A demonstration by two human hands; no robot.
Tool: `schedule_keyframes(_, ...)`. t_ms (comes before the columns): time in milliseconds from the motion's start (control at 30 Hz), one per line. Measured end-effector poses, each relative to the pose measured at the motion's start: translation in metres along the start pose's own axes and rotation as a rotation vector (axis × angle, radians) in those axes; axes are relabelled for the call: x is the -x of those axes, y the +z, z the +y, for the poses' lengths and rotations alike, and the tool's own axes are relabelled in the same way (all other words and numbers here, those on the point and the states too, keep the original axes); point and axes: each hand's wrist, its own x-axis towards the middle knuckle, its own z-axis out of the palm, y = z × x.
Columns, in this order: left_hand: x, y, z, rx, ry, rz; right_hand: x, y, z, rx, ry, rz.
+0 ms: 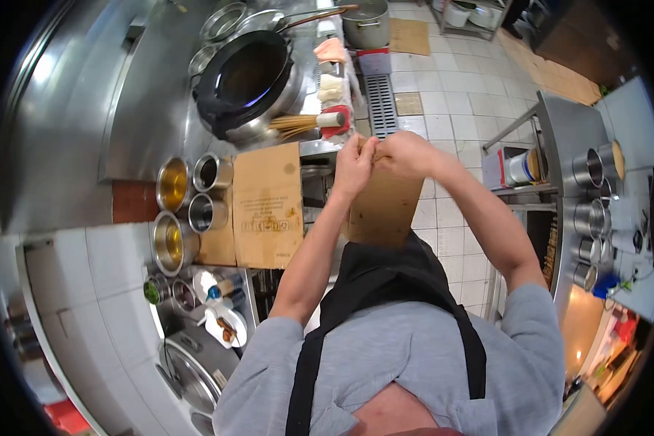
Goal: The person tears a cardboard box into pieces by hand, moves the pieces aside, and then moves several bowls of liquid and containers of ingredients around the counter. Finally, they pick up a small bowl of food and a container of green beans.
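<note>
Just below both hands: the board [387, 211], brown and flat like cardboard, its upper end running in behind the fingers, its lower end near the apron [389, 267].

Left hand: the left hand [352, 167] is curled, thumb laid along the top, against the board's upper end on its left.

Right hand: the right hand [405, 154] is bent inward, its fingers meeting the left's; the two are together, or nearly so.

Grip: fingers look drawn in, but I cannot tell whether they are clamped on the board, on something small between them, or merely in front of it.

Board's weight: probably light for its breadth, little load for either hand.

Board's stiffness: likely firm along the flat, yet apt to crease or buckle if squeezed at one point.

Board's surface: dark specks show below the hands; if those are grease, it may slip a little under bare fingers.

Best hold: I would pinch opposite side edges, thumbs on the near face, a hand to each side, rather than bunch both at one end.

Left of the left hand: the carton [267, 185], flattened, printing on its face, well clear of the fingers.

Beyond the left hand: the brush [330, 120], its butt end near the fingertips, bristles pointing away leftward; farther off, the wok [248, 75].
</note>
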Motion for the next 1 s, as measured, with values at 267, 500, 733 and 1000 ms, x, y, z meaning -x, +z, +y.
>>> schedule_keyframes(267, 0.003, -0.035, 0.031, 0.132, -0.139, -0.295, -0.007, -0.034, -0.002, -0.24, 0.213, -0.214)
schedule_keyframes(500, 0.003, -0.078, 0.038, 0.035, 0.094, -0.193, -0.044, -0.039, -0.03, -0.334, 0.196, -0.25)
schedule_keyframes(733, -0.013, -0.11, 0.032, 0.085, 0.002, -0.13, -0.098, -0.053, -0.05, -0.132, 0.121, -0.378)
schedule_keyframes(1000, -0.027, -0.135, 0.032, 0.181, 0.073, 0.147, -0.151, -0.045, -0.064, 0.068, -0.134, -0.212)
